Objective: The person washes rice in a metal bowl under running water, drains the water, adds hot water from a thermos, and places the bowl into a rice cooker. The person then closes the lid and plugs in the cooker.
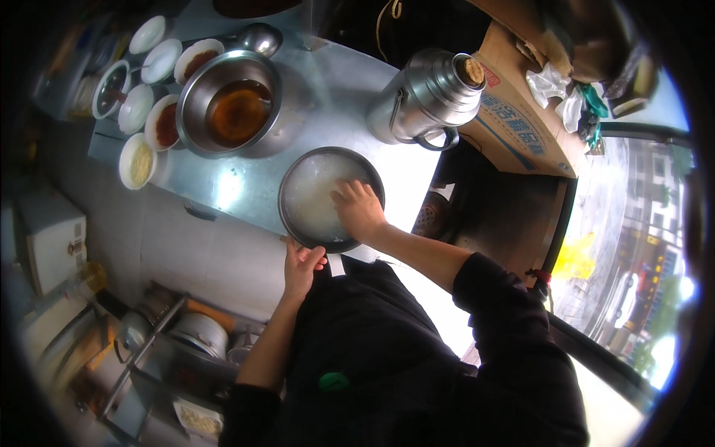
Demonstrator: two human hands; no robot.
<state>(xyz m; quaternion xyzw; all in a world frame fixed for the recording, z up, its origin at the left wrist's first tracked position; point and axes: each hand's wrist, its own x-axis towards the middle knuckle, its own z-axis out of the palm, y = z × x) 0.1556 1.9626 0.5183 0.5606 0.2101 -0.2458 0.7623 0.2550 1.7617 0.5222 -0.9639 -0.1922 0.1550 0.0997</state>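
A round dark-rimmed pan [304, 167] holding cloudy, whitish contents stands at the near edge of the metal table [329, 106]. My right hand [360, 209] reaches palm down over its right side, fingers at the pale contents; whatever lies under the palm is hidden. At the near rim, my left hand [301, 265] grips the pan's edge with thumb and fingers. Beyond and to the left sits a large steel bowl [190, 112] with brown liquid in it. A steel vacuum flask [419, 95] with a cork stopper stands to the right.
Several small white bowls [134, 109] cluster at the table's left end, some with red or pale yellow contents. A steel ladle [260, 39] lies behind the large bowl. Right of the table is a cardboard box [514, 117]. Pots [198, 335] sit on a low rack at lower left.
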